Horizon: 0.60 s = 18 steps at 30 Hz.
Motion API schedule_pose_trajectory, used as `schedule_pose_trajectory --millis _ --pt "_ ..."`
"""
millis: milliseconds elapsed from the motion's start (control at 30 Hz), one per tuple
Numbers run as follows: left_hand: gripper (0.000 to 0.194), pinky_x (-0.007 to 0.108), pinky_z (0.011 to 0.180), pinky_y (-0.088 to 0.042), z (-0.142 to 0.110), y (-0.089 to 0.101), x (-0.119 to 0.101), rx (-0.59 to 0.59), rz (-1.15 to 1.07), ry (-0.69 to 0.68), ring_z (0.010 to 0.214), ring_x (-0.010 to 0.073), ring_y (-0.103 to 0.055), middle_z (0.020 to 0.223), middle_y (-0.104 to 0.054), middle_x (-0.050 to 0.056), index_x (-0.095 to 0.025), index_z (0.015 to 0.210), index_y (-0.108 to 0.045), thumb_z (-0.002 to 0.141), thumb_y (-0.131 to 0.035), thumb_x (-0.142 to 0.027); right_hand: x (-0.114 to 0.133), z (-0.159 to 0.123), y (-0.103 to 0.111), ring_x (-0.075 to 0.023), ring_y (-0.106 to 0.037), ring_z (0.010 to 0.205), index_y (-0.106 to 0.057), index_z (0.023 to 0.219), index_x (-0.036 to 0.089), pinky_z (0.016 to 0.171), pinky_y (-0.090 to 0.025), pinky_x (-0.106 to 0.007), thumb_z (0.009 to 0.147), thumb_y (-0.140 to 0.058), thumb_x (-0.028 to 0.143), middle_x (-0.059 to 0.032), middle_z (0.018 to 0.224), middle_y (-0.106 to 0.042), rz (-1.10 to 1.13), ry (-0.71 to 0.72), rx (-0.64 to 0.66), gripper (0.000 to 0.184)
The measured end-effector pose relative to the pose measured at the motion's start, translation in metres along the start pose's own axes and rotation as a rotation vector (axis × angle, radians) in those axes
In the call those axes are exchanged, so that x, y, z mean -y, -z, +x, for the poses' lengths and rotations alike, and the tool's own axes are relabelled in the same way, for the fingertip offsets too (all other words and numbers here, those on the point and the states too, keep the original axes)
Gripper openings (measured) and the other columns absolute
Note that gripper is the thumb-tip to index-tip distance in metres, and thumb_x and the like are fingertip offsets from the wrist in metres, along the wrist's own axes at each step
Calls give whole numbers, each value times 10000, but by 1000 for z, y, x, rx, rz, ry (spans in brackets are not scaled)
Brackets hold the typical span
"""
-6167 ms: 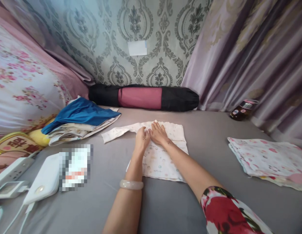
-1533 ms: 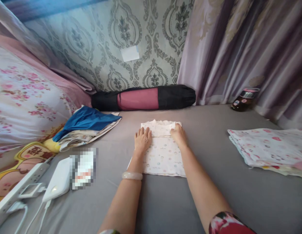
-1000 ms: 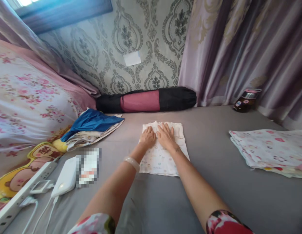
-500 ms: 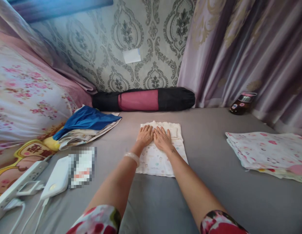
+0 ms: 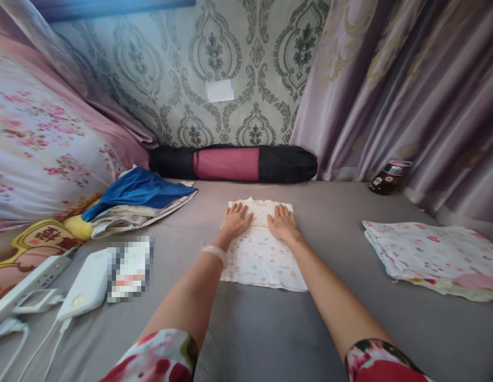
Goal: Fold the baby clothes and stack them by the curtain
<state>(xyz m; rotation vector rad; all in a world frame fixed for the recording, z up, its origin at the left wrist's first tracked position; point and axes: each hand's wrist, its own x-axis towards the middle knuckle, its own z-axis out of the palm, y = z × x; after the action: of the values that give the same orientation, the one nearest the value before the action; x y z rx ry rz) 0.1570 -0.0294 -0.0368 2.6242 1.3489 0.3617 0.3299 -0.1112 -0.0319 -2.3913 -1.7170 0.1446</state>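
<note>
A small white printed garment [image 5: 264,260] lies on the grey bed sheet, its far part folded over toward me. My left hand [image 5: 235,218] rests flat on the left side of that folded part, fingers outstretched. On the right side of the fold, my right hand [image 5: 284,222] lies palm down with its fingers spread. Both hands press on the cloth and grip nothing. Between them the folded edge shows. A pale bangle [image 5: 215,254] circles my left wrist.
Left are a blue cloth pile [image 5: 140,193], a white power bank [image 5: 87,284] and a power strip [image 5: 33,281]. A black and pink roll bag [image 5: 226,163] lies against the wall. Right are folded printed cloths [image 5: 433,252] and a dark bottle [image 5: 389,178].
My hands have moved apart: the right hand slid right across the fold, and the left shifted slightly left. The fold's right side now looks flatter. The view has shifted slightly.
</note>
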Motion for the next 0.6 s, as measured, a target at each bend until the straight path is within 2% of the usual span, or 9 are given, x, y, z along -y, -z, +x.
schedule_pose_trajectory --millis 67,167,267,333,433,600 --pt "520 455 1155 -184 1 0 0 -10 -17 7 1416 248 -277 1504 -391 96 -215 1373 -451 974 -253 -482 -10 1 3 -284 -174 1438 -281 1477 -1 1155 -128 -427 982 -275 390 -176 1564 -223 -1 14 23 630" --pt "489 445 1157 -193 2 0 0 -15 -61 39 1410 232 -292 1495 -408 87 -209 1366 -456 983 -247 -431 -12 4 7 -287 -199 1431 -319 1464 19 1151 -128 -462 975 -294 388 -183 1554 -250 -10 17 40 613" --pt "481 433 1164 -181 1 -1 1 -50 -61 59 1423 227 -267 1503 -397 87 -203 1381 -441 982 -263 -403 -4 9 11 -302 -223 1421 -388 1433 39 1147 -74 -515 975 -304 369 -203 1530 -298 -34 62 -25 571" --pt "495 460 1169 -152 1 -3 1 -66 -1 31 1437 249 -227 1518 -372 82 -210 1390 -436 979 -262 -425 0 13 12 -288 -198 1432 -394 1442 86 1149 -41 -523 986 -277 368 -177 1541 -289 -28 142 -73 549" --pt "555 517 1155 -158 2 -7 0 -24 94 7 1437 299 -212 1535 -337 88 -219 1422 -401 968 -244 -498 2 18 11 -270 -178 1443 -360 1472 156 1156 -52 -514 994 -242 395 -123 1561 -267 -19 214 -42 547" --pt "619 531 1142 -186 4 -6 -2 44 137 20 1439 319 -200 1554 -295 106 -201 1462 -340 960 -208 -537 -3 21 3 -285 -173 1444 -314 1497 180 1156 -104 -517 991 -193 436 -88 1582 -220 -48 175 32 579"
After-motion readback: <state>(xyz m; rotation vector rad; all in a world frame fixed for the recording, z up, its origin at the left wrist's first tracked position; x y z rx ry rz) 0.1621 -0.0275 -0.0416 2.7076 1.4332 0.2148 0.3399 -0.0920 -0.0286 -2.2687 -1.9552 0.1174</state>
